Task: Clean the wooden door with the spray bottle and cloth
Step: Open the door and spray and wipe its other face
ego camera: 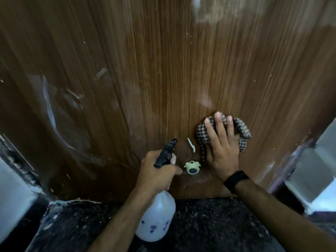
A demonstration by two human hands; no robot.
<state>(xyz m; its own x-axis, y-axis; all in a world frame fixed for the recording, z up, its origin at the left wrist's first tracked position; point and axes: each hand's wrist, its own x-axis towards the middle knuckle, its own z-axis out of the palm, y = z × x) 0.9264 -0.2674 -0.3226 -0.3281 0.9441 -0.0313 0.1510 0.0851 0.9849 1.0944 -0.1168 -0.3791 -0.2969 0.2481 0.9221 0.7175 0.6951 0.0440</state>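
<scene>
Wiping low on the wooden door, lower right of frame: right hand pressing the cloth flat, left hand gripping the spray bottle; probably needing fresh sweeps next.

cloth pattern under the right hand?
Small brown, black and cream checks on the crumpled checked cloth pressed to the brown wooden door; head view.

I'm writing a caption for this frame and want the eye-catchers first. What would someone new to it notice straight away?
The right hand presses a checked cloth flat against the lower part of the wooden door. Beside it, the left hand grips a white spray bottle by its black trigger head, nozzle toward the door. Between the hands, a small pale round fitting sits on the door, and pale smears mark the wood at the left.
</scene>
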